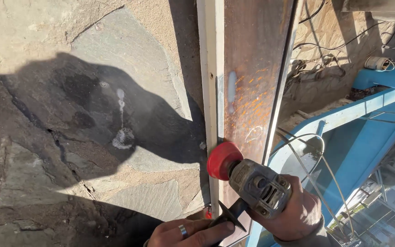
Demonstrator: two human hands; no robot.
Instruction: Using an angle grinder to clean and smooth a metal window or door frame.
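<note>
One grinder [257, 185] with one red guard [222, 160] is pressed against one rusty steel plate [254, 68] beside a stone wall [83, 105]. The right hand [300, 212] has a closed grip on the body; the left hand [190, 233], wearing one ring [183, 230], is wrapped around the black side handle [229, 215].

- Right hand [298, 208] wraps the grinder [259, 185] body, grip closed.
- Left hand [190, 233], just left of and below it, holds the black side handle [229, 215].
- Red disc [222, 160], above-left of the right grip, touches the white frame [212, 91] beside a rusty steel plate [252, 68].
- Stone wall [83, 114] lies left; blue metalwork [357, 137] right.
</note>
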